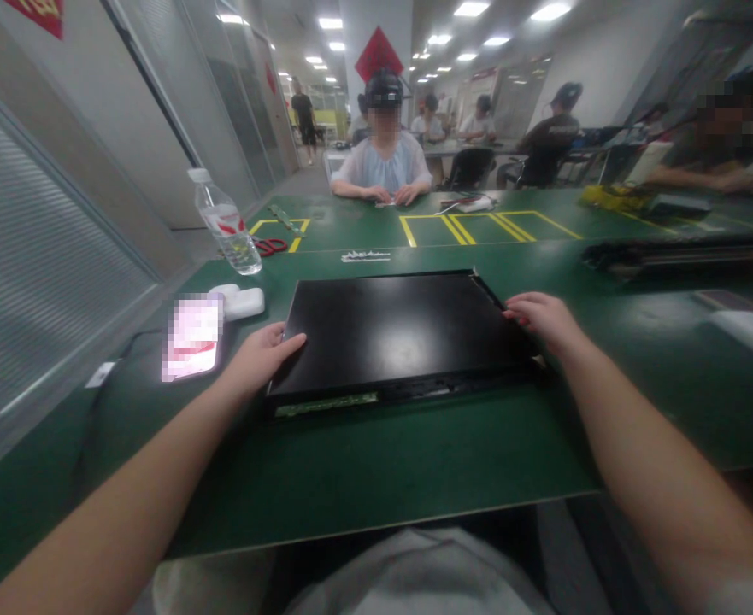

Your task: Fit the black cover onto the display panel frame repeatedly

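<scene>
A flat black panel (395,329) lies on the green table (414,453) in front of me, its near edge showing a strip of green circuit board. My left hand (257,359) grips the panel's left edge, thumb on top and fingers curled under. On the right edge, my right hand (543,318) holds the panel with fingers bent over its rim. Both forearms reach in from the bottom corners.
A lit phone (191,337) and a white case (243,302) lie left of the panel, with a water bottle (226,224) and red scissors (271,247) beyond. Another black panel (677,252) sits far right. A person (385,158) sits across the table; others work behind.
</scene>
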A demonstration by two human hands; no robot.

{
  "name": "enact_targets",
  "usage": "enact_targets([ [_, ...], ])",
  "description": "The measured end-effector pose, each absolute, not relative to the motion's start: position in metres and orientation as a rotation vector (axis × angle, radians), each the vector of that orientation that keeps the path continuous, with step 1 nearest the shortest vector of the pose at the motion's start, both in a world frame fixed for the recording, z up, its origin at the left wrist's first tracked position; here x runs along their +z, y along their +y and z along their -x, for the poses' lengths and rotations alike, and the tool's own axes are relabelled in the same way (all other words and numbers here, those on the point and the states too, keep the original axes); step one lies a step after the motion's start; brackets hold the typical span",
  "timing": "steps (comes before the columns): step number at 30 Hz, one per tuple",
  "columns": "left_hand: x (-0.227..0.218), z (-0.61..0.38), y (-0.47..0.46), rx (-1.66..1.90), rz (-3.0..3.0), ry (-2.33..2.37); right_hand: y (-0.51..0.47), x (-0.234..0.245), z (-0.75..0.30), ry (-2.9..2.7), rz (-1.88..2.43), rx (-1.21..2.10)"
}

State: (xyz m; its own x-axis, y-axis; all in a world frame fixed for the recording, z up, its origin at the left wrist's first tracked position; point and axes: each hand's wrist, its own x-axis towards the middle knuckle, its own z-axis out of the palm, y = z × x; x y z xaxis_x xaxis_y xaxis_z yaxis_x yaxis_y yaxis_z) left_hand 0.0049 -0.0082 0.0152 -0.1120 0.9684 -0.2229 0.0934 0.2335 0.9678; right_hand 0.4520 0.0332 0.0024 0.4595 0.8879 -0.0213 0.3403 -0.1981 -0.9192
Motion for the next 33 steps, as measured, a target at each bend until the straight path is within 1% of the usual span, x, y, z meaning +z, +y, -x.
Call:
enact_targets([
  [12,0.018,0.011,-0.005,1.092,-0.823,1.3,0.032,0.0,-0.454,-1.246,1.952,0.519],
  [22,0.012,0.013,-0.006,1.131,-0.876,1.251,0.036,-0.007,-0.458,-1.396,2.003,0.389],
  [33,0.011,0.01,-0.007,1.121,-0.882,1.29,0.035,-0.008,-0.457,-1.452,2.042,0.335],
])
